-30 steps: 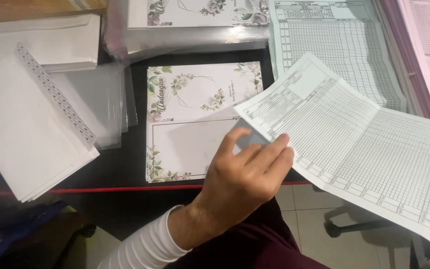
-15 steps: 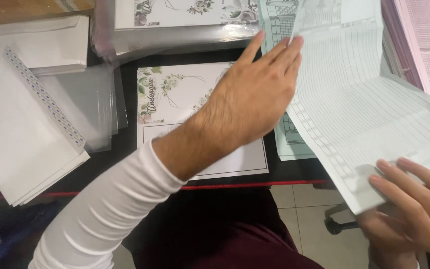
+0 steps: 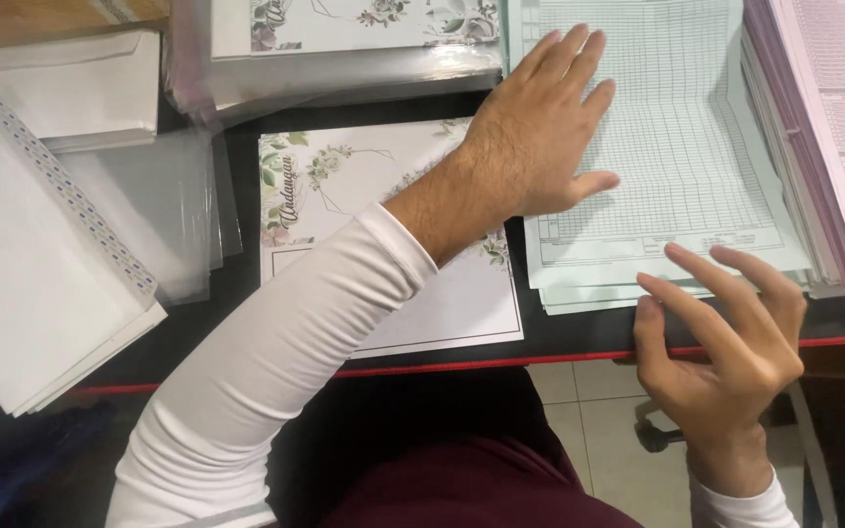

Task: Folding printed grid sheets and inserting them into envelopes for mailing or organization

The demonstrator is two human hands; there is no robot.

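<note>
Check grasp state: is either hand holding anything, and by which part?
Nothing is gripped. The left hand lies flat, palm down, on the stack of green forms; the right hand hovers open at its near edge.

Office desk, form stacks [image 3: 657, 147], envelopes [image 3: 31, 264]

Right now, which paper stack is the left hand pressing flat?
The pale green gridded stack, under the left hand; the pink stack lies untouched at the right.

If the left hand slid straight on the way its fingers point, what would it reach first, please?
The left hand lies flat on the green form stack, fingers pointing up-right. It would probably just cross more of that stack toward its far edge, which lies outside the picture.
</note>
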